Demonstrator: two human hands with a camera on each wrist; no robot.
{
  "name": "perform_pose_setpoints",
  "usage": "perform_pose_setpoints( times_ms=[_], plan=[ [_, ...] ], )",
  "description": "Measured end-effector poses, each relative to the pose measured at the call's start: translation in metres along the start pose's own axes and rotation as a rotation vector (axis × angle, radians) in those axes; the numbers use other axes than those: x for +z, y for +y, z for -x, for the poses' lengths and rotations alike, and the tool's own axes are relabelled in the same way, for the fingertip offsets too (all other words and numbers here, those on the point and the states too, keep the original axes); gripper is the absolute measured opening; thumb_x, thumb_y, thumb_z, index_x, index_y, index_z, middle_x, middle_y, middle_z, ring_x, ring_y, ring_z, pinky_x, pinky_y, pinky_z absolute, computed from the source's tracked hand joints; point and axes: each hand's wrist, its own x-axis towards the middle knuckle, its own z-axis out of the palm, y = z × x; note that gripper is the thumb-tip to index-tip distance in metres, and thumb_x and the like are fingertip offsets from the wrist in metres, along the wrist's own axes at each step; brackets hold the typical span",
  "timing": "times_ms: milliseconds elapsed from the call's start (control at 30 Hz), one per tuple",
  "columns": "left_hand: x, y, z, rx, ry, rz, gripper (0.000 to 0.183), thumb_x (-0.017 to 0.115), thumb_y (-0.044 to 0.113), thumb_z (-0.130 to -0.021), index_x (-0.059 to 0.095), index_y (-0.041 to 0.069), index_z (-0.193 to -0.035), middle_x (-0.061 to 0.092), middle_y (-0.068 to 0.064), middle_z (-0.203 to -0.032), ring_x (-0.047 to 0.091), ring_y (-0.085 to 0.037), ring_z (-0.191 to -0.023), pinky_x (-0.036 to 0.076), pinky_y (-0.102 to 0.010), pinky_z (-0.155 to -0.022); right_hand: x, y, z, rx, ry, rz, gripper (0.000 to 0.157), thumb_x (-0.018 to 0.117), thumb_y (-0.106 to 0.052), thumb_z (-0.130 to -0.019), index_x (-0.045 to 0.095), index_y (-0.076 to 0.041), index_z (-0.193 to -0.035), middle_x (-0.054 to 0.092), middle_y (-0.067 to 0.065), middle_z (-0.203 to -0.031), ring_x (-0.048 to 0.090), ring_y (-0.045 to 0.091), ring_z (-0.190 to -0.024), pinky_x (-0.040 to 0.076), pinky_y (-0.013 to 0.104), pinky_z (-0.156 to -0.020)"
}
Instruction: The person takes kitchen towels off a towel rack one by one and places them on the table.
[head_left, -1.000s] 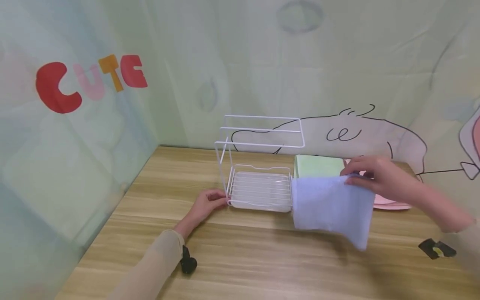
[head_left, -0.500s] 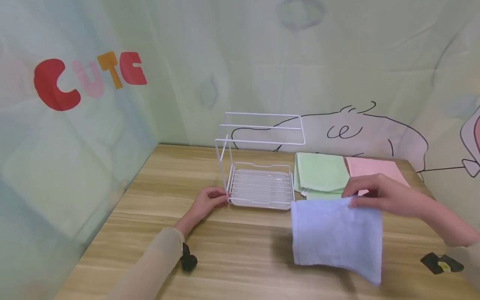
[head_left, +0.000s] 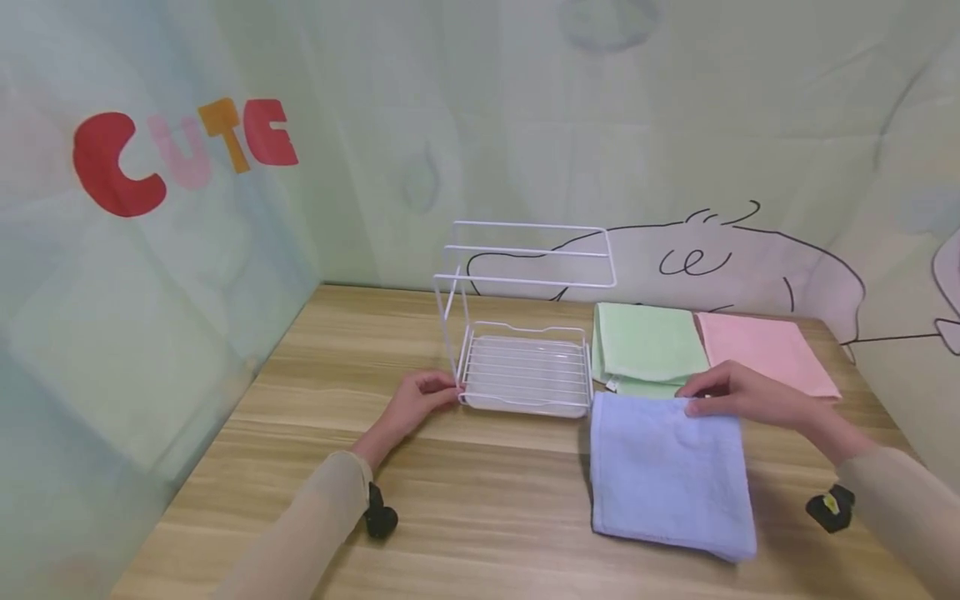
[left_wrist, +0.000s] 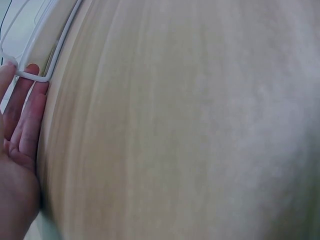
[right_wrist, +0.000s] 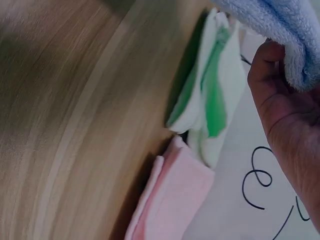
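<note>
My left hand (head_left: 411,408) holds the lower left front corner of a white wire rack (head_left: 527,400). In the left wrist view the thumb and fingers (left_wrist: 31,112) are at the bent wire. The rack stands upright, with top bars over a slatted base and a pale tray (head_left: 525,375) under the slats. To the right of the rack, my right hand (head_left: 738,398) pinches a folded blue towel (head_left: 671,475) by its far edge. The towel spreads toward me, low over the table. Up close, the right wrist view shows the fluffy towel fold (right_wrist: 295,55) between thumb and fingers.
Behind the blue towel lie a folded green towel (head_left: 651,342) and a folded pink towel (head_left: 772,350), side by side. The wooden table (head_left: 450,517) meets a printed backdrop (head_left: 517,150) at the back and left. Colourful letters (head_left: 120,167) mark the left side.
My right hand has brought the blue towel toward me and down, away from the green and pink towels, which now show more fully. My left hand stays at the rack.
</note>
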Motion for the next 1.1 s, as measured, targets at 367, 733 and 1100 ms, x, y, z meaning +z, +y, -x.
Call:
perform_pose_setpoints(
  times_ms=[367, 733, 1100],
  plan=[
    [0.001, -0.001, 0.000, -0.005, -0.012, 0.012, 0.023, 0.069, 0.003, -0.090, 0.066, -0.011, -0.107, 0.070, -0.025, -0.114, 0.069, -0.004, -0.087, 0.061, -0.024, -0.082, 0.013, 0.019, -0.009, 0.069, -0.002, 0.038, 0.017, 0.064, -0.018, -0.096, 0.070, -0.016, -0.113, 0.073, 0.001, -0.109, 0.060, -0.002, -0.089, 0.054, 0.019, -0.076],
    [-0.001, -0.001, -0.002, 0.004, -0.002, -0.004, 0.024, 0.069, 0.006, -0.090, 0.067, -0.011, -0.108, 0.075, -0.017, -0.107, 0.068, -0.003, -0.083, 0.060, -0.020, -0.077, 0.012, 0.019, 0.012, 0.080, -0.096, 0.023, 0.040, 0.067, -0.022, -0.091, 0.060, -0.016, -0.130, 0.063, 0.007, -0.131, 0.049, -0.012, -0.117, 0.046, 0.016, -0.099],
    [-0.002, 0.001, -0.001, 0.000, -0.003, -0.009, 0.024, 0.070, 0.006, -0.090, 0.066, -0.010, -0.108, 0.073, -0.021, -0.110, 0.068, -0.003, -0.086, 0.060, -0.022, -0.080, 0.017, 0.030, 0.023, 0.150, -0.032, -0.094, 0.042, 0.066, -0.018, -0.093, 0.060, -0.015, -0.134, 0.061, 0.010, -0.136, 0.051, -0.011, -0.117, 0.045, 0.012, -0.093]
  ],
)
